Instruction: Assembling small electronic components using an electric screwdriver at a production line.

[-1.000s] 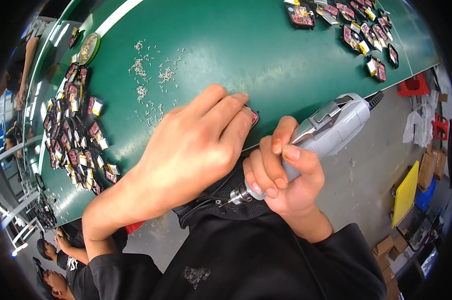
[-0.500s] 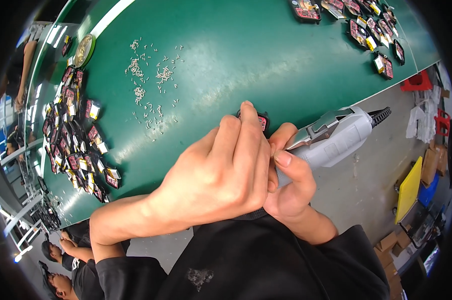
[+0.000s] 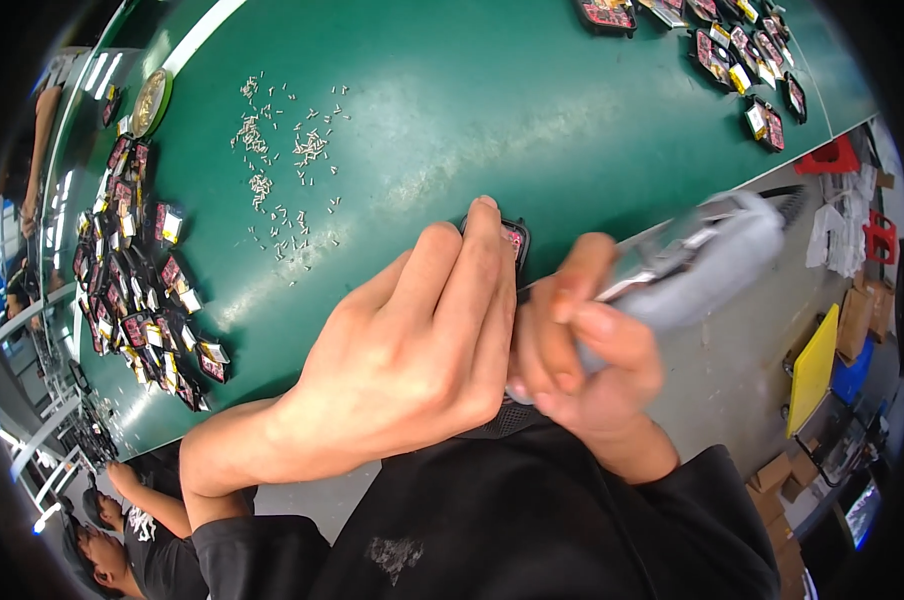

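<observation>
My left hand is closed over a small black plastic housing with a reddish board inside. Only the housing's far right edge shows past my fingers. Just to the right, my right hand grips a grey electric screwdriver with a metal lever and a black cord at its back end. The screwdriver is smeared by motion, and its tip is hidden behind my hands. Beyond my left hand, loose small screws lie scattered in clusters on the green table.
A heap of similar housings with white and yellow parts lines the table's left side, near a round green-rimmed dish. More housings lie at the far right. Co-workers sit at lower left. A yellow board stands beyond the table's right edge.
My right hand and the screwdriver have shifted a little right, away from my left hand. My left hand and the housing have moved slightly left.
</observation>
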A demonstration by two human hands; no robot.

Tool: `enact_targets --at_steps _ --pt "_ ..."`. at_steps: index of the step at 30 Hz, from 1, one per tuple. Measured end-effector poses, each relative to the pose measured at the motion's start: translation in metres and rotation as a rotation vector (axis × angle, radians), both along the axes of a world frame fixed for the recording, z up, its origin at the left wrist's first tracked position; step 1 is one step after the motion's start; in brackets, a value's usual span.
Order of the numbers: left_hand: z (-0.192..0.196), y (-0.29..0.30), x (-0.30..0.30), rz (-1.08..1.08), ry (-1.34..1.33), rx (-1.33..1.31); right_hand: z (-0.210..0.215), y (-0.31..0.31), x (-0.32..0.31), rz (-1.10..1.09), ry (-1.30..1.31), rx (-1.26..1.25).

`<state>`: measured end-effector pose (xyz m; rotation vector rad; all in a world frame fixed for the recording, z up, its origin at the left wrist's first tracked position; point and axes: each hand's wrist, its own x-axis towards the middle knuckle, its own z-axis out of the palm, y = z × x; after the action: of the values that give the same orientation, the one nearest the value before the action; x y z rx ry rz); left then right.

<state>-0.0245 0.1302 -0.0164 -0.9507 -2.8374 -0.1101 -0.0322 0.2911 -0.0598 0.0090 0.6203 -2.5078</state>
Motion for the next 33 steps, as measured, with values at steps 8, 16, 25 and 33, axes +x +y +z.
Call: enact_targets --at_steps 8,16,25,33 --pt "-0.005 0.000 0.003 -0.021 0.084 -0.013 0.054 0.035 -0.074 -0.017 0.550 0.037" --pt "-0.009 0.000 0.004 -0.041 0.188 -0.051 0.045 0.022 -0.103 0.049 0.676 0.137" --pt "-0.014 0.003 0.006 -0.022 0.238 -0.059 0.039 0.018 -0.105 0.083 0.676 0.183" --pt "-0.009 -0.002 0.001 -0.013 0.030 0.152 0.048 0.003 -0.113 0.302 0.816 0.225"
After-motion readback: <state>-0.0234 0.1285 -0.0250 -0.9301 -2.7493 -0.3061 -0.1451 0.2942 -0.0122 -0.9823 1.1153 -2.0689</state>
